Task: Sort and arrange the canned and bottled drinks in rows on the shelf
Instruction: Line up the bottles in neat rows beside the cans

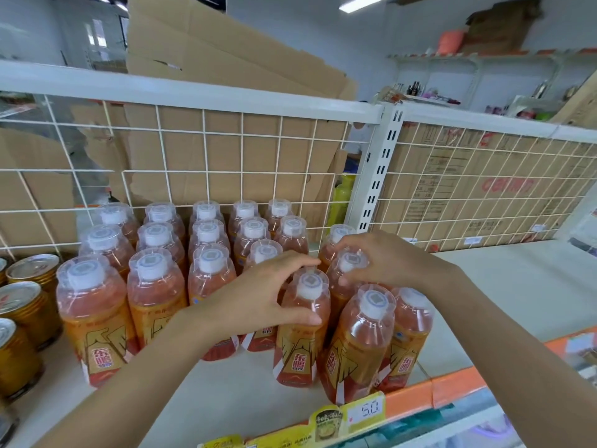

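Several orange drink bottles with clear dust caps stand in rows on the white shelf [504, 295]. My left hand [258, 299] wraps around the neck of one bottle [302, 334] in the front middle, thumb across its front. My right hand [384, 257] curls over the cap of the bottle behind it [347, 266]. Two more bottles [361, 344] stand at the front right, near the shelf edge. Gold cans [26, 305] sit in a column at the far left.
A white wire grid [200, 156] backs the shelf, with cardboard boxes behind it. An upright slotted post [378, 176] divides two bays. The orange front rail carries a yellow price tag [366, 409]. Bare shelf surface stretches to the right of the bottles.
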A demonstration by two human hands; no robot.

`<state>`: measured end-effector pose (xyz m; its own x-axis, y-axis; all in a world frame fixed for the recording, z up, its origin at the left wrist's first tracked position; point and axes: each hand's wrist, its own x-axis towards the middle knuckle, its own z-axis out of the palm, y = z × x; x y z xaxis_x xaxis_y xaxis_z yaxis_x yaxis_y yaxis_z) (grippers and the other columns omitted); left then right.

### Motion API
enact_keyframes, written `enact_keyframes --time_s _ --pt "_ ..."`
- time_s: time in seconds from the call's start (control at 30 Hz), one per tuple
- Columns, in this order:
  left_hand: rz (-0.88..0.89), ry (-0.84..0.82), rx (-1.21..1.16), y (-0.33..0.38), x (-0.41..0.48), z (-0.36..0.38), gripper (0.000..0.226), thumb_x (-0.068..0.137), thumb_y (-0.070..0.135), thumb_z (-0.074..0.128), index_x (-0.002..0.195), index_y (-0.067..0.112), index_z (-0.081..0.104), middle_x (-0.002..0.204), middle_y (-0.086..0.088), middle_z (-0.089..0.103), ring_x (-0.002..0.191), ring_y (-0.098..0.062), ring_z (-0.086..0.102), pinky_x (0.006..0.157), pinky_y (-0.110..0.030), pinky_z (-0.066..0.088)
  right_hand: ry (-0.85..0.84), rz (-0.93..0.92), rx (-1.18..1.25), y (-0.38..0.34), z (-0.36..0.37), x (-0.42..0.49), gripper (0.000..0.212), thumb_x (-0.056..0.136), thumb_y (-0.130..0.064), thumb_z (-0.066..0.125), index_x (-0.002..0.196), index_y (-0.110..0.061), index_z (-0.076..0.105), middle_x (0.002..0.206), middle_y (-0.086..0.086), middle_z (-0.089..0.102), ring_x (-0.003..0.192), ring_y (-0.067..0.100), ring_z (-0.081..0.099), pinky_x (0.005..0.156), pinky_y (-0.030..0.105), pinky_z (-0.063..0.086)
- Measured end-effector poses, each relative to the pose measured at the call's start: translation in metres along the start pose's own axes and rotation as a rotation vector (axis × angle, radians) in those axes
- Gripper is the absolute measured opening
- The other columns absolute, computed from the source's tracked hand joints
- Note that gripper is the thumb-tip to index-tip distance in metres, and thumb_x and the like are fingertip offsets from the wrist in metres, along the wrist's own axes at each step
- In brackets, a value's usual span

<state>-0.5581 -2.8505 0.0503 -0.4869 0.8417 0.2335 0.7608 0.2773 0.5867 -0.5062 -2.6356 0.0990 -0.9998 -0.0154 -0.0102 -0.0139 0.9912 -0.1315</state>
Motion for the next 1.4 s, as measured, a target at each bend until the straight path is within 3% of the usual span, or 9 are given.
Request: enact_keyframes --time_s 0.13,0.3,0.43,0.53,0.7,0.93,1.13,1.23,1.4 --pt "-0.043 0.031 0.011 -0.003 0.002 0.01 0.065 0.075 0.045 0.072 0.128 0.039 0.036 0.128 0.019 0.049 0.112 0.007 0.045 0.089 -0.006 0.036 0.035 -0.007 -0.053 -0.003 0.005 -0.002 0.051 0.084 -0.039 0.063 0.133 -0.034 0.047 0.13 0.002 0.05 0.12 0.02 0.046 0.094 0.029 0.037" --pt "-0.064 0.063 0.079 0.001 0.005 0.01 0.063 0.076 0.041 0.073 0.128 0.034 0.038 0.126 0.017 0.05 0.11 0.002 0.046 0.087 -0.01 0.037 0.042 -0.019 -0.198 -0.007 0.001 -0.006 0.045 0.089 -0.029 0.059 0.133 -0.033 0.048 0.101 -0.004 0.041 0.11 0.02 0.05 0.089 0.031 0.039" --pt "-0.088 0.074 0.096 0.002 0.01 0.011 0.064 0.076 0.041 0.072 0.13 0.033 0.038 0.131 0.016 0.048 0.117 -0.001 0.045 0.094 -0.016 0.037 0.058 -0.018 -0.23 -0.007 -0.001 -0.006 0.046 0.089 -0.024 0.059 0.133 -0.032 0.048 0.109 0.0 0.048 0.11 0.021 0.051 0.091 0.032 0.041" --pt "-0.09 0.084 0.101 0.003 0.015 0.012 0.065 0.076 0.041 0.073 0.13 0.034 0.038 0.133 0.017 0.047 0.118 0.0 0.044 0.095 -0.016 0.036 0.063 -0.013 -0.248 0.001 -0.002 -0.007 0.045 0.088 -0.025 0.06 0.131 -0.031 0.049 0.1 -0.002 0.04 0.109 0.021 0.051 0.085 0.029 0.038" --pt "-0.096 0.073 0.122 0.007 0.024 0.015 0.066 0.077 0.041 0.071 0.132 0.033 0.035 0.135 0.015 0.045 0.119 -0.004 0.044 0.098 -0.026 0.039 0.033 0.025 -0.217 0.02 -0.006 -0.007 0.05 0.088 -0.019 0.059 0.134 -0.033 0.046 0.123 0.002 0.049 0.117 0.02 0.048 0.093 0.029 0.037" --pt "-0.117 0.056 0.267 0.013 0.048 0.012 0.066 0.078 0.04 0.071 0.131 0.025 0.035 0.133 0.006 0.048 0.117 -0.013 0.048 0.094 -0.031 0.042 0.004 -0.041 -0.115 0.031 -0.005 0.0 0.047 0.084 -0.036 0.065 0.129 -0.034 0.05 0.124 -0.001 0.052 0.116 0.017 0.048 0.093 0.03 0.037" --pt "-0.11 0.087 0.562 0.018 0.066 0.01 0.065 0.081 0.046 0.065 0.132 0.02 0.036 0.129 0.002 0.05 0.11 -0.02 0.054 0.083 -0.033 0.043 0.187 -0.094 0.075 0.038 -0.015 0.014 0.038 0.085 -0.039 0.063 0.12 -0.026 0.057 0.118 -0.001 0.054 0.094 0.011 0.053 0.087 0.03 0.043" --pt "-0.151 0.087 0.585 0.013 0.069 0.005 0.067 0.08 0.049 0.065 0.134 0.021 0.036 0.129 0.002 0.05 0.11 -0.022 0.055 0.084 -0.034 0.044 0.135 -0.103 0.054 0.038 -0.017 0.031 0.049 0.087 -0.036 0.063 0.132 -0.026 0.047 0.133 0.003 0.048 0.111 0.014 0.049 0.087 0.022 0.034" --pt "-0.185 0.081 0.541 0.009 0.071 -0.001 0.066 0.082 0.046 0.064 0.137 0.022 0.035 0.134 0.002 0.048 0.117 -0.021 0.05 0.091 -0.033 0.04 -0.026 -0.124 -0.018 0.035 -0.007 0.058 0.057 0.088 -0.038 0.06 0.14 -0.025 0.039 0.142 0.005 0.042 0.127 0.019 0.04 0.101 0.028 0.031"
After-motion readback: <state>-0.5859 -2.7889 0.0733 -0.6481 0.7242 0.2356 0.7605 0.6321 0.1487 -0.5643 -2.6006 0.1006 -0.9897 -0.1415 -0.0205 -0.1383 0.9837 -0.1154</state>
